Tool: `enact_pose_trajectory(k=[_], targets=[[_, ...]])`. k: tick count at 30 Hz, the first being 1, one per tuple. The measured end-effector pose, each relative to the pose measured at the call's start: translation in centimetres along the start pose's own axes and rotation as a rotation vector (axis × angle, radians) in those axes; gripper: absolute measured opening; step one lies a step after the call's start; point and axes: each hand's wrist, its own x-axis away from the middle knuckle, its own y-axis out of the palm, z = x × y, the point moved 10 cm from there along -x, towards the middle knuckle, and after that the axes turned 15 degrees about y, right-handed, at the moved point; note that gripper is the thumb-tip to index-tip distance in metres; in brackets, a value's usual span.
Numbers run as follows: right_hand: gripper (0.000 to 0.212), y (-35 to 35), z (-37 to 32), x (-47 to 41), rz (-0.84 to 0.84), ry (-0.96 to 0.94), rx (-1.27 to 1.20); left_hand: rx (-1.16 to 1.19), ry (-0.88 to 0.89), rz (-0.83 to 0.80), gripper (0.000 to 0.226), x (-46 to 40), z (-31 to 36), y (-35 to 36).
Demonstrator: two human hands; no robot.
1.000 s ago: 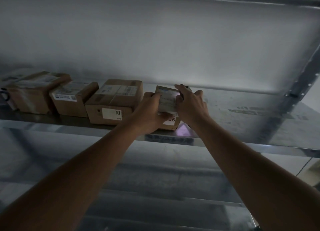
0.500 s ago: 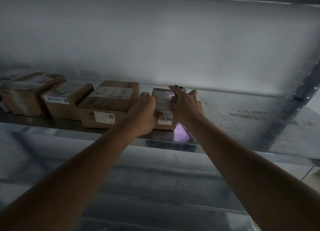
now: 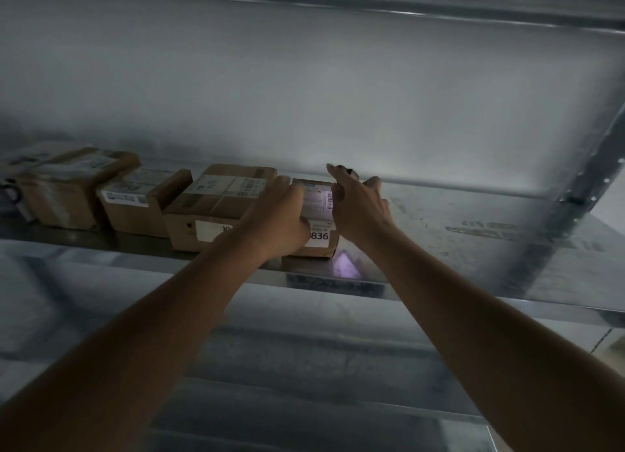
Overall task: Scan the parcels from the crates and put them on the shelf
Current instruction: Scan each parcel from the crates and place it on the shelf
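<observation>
**Small parcel seated at the right end of the row, both hands on it**

The small parcel sits on the metal shelf, just to the right of the larger taped box, which serves as landmark here. It looks touching or very nearly touching that box's right side; the left hand hides the seam, so I cannot tell which.

The left hand covers the parcel's left front corner, between parcel and taped box, fingers curled over the top edge and gripping it. The right hand lies against the parcel's right side with fingers fairly straight and spread, pressing rather than pinching. A small dark item shows by its fingertips; I cannot identify it.

The parcel's long axis appears to run front to back, parallel with the taped box, its numbered label facing forward. Both hands are equally near. Open shelf lies to the right of the parcel, so the likely move is a release: the right hand has free room, while the left must lift clear of the taped box.

Two more boxes stand left of the taped box.
</observation>
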Motion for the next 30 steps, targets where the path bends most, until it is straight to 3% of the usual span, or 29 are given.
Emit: enact_pose_trajectory(k=[4,12,20,30], targets=[[0.055,-2.1,0.1,1.7,0.046,-0.044,0.018,-0.048,0.111,0.051,0.061,-0.1,1.3,-1.2],[0.052,-7.9,6.3,7.1,0.195,0.064,0.120,-0.051,0.315,0.044,0.051,-0.3,6.4,0.3],[0.048,-13.6,15.1,14.6,0.298,0.222,0.156,-0.066,0.507,-0.065,0.063,1.4,17.1,4.6],[0.049,-22.7,28.7,24.9,0.405,0.305,0.205,-0.017,0.656,-0.117,0.058,6.2,35.0,9.4]])
